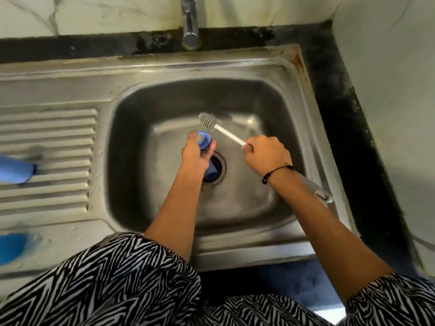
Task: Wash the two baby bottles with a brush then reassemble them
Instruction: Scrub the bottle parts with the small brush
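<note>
Over the steel sink basin [131,161], my left hand [196,156] grips a blue baby bottle [204,141] with its open mouth tilted up toward the camera; the bottle's base shows below my palm near the drain [217,165]. My right hand [267,156] holds the white handle of a bottle brush [213,124], whose grey bristled head hangs just above and to the right of the bottle's mouth, outside it. A second blue bottle [16,170] lies on the ribbed drainboard at the left edge, blurred.
A chrome tap [190,22] stands over the back rim of the sink. A blurred blue item [14,247] sits at the lower left on the sink's front ledge. A dark counter edge and a marble wall close in on the right.
</note>
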A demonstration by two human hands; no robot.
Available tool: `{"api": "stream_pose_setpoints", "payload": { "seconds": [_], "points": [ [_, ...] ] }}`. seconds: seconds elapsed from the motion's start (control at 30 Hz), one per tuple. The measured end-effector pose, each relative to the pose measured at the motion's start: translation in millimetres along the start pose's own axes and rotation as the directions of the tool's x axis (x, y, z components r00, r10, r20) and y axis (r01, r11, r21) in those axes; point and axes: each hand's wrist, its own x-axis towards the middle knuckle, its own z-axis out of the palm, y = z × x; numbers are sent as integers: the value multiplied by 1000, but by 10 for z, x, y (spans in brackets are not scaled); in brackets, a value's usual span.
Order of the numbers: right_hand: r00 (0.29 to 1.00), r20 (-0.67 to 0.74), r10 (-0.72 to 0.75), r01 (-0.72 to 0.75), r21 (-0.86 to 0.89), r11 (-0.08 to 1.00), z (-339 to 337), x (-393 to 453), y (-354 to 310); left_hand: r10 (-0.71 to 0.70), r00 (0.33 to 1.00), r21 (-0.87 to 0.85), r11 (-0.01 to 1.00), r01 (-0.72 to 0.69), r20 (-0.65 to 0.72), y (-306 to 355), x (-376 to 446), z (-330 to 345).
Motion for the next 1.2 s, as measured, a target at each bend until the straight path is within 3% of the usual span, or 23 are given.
{"api": "stream_pose_setpoints", "payload": {
  "seconds": [0.1, 0.3, 0.43, 0.67, 0.9, 1.03, 1.1, 1.2],
  "points": [
    [995, -31, -91, 89, -62, 994, -89, -159, -206, -23, 999, -205, 978, 30, 35, 227, -117, -145],
    [971, -72, -230, 200, -291, 936, -257, -554, -661, 17, 993, -350, 937, 26, 119, 446, -455, -398],
    [957, -29, -287, 251, -409, 877, -274, -846, -829, 88, 982, -451, 893, -2, 170, 541, -554, -533],
    [922, -89, -376, 279, -518, 809, -270, -1008, -1006, 175, 942, -397, 916, -49, 287, 696, -897, -414],
    [835, -201, -511, 287, -634, 718, -269, -916, -990, 217, 918, -396, 915, -73, 332, 655, -1097, -291],
    [812, -268, -518, 178, -731, 658, -131, -931, -949, 229, 907, -359, 929, -94, 355, 669, -1122, -299],
    [752, -338, -566, 163, -736, 657, -70, -880, -856, 236, 894, -346, 933, -98, 380, 711, -1152, -309],
    [579, -412, -704, 220, -752, 621, -21, -746, -606, 208, 890, -306, 948, -82, 406, 790, -1233, -317]
  ]
}}
